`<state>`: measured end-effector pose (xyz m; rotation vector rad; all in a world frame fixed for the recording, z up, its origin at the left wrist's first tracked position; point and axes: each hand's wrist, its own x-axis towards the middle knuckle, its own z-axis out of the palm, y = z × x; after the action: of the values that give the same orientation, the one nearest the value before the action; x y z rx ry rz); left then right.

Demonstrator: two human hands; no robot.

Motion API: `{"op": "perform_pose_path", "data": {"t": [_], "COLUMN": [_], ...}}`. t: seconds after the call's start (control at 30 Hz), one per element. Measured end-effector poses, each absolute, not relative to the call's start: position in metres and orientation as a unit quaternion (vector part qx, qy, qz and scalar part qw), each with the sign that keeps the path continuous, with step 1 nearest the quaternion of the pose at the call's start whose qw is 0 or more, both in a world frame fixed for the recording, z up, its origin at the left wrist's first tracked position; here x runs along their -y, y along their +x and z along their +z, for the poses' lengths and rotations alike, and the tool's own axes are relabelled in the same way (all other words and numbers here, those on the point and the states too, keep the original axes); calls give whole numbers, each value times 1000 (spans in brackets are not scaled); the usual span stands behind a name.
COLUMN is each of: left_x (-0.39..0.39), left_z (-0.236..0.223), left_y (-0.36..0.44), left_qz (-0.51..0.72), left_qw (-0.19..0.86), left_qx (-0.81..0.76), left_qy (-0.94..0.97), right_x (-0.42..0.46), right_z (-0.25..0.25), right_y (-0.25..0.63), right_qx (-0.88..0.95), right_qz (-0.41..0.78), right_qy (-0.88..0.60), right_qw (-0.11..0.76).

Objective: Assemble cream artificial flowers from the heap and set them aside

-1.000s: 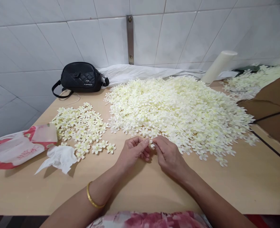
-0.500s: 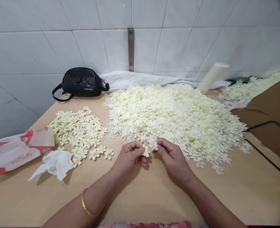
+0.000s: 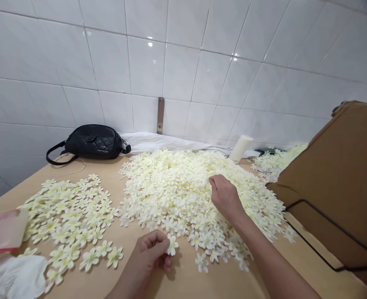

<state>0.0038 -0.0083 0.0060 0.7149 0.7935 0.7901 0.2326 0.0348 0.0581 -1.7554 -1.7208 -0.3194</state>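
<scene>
Between the thumb and fingers of my left hand (image 3: 152,253) is one artificial flower (image 3: 172,245), white with a pale yellow centre. It is held just above the table, in front of the big pile. My right hand (image 3: 227,197) reaches over the big pile of artificial flowers (image 3: 167,182), its fingers pinched together at the pile's upper right. Whatever those fingertips hold, if anything, is hidden. To the left, a smaller spread of yellower flowers (image 3: 74,207) lies on the table (image 3: 108,286).
A black bag (image 3: 93,141) stands by the tiled wall. At the right, a brown cardboard box (image 3: 333,178) has a black wire frame (image 3: 329,228) before it. Behind the pile leans a white roll (image 3: 241,148). Tissue (image 3: 15,276) and a red-white packet (image 3: 6,232) lie at left.
My right hand has moved away from my left hand, forward and right over the big pile. My left hand keeps its flower. The head view has tilted up and turned right.
</scene>
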Motion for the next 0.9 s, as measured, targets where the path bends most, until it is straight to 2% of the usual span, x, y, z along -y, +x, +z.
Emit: {"op": "perform_pose_path", "data": {"t": [0.17,0.3,0.47,0.6,0.9], "left_x": [7,8,9,11,8], "left_z": [7,10,12,7,2], "left_y": [4,2,1,1,-5], "left_qz": [378,387,389,396,378], "left_qw": [785,783,769,800,826], "left_qx": [-368,-371,-384,-344,-292], "left_qy": [325,315,332,292,300], "right_x": [-59,-23,35,49,49], "right_z": [61,61,52,35,13], "right_y": [246,223,162,133,131], "right_qx": [649,647,709,729,765], "right_qz": [-147,-132,43,115,72], "right_qy": [-672,-668,-588,-566,-559], "right_qw": [324,343,386,366,313]}}
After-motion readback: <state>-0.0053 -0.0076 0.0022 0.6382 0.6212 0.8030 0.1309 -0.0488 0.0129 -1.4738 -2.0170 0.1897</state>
